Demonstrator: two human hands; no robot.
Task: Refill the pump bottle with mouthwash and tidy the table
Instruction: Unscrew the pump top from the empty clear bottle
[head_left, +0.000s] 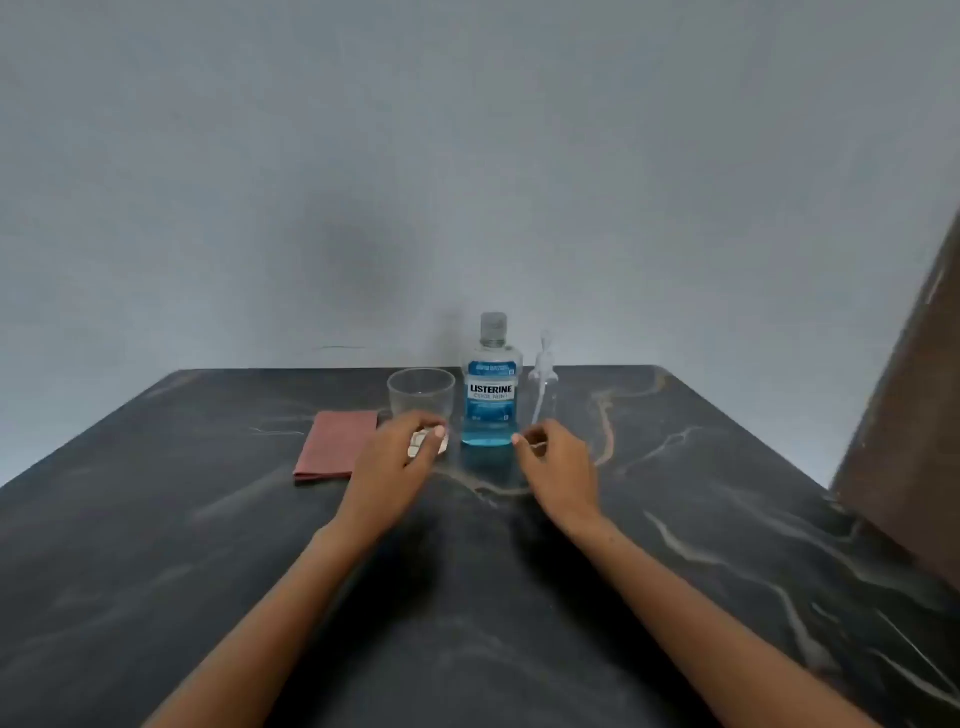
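A mouthwash bottle (490, 384) with a blue label and blue liquid low in it stands upright with its cap on, near the far edge of the dark marble table (208, 545). To its right stands a clear pump bottle (543, 384) with its pump head on. A clear plastic cup (421, 391) is on its left. My left hand (397, 467) reaches toward the cup's base with fingers loosely curled, over a small white object (418, 445). My right hand (558, 467) hovers just right of the mouthwash bottle's base, fingers loosely curled, holding nothing.
A folded reddish cloth (335, 444) lies flat left of the cup. A brown wooden panel (904, 426) rises at the table's right edge. A grey wall stands right behind the table.
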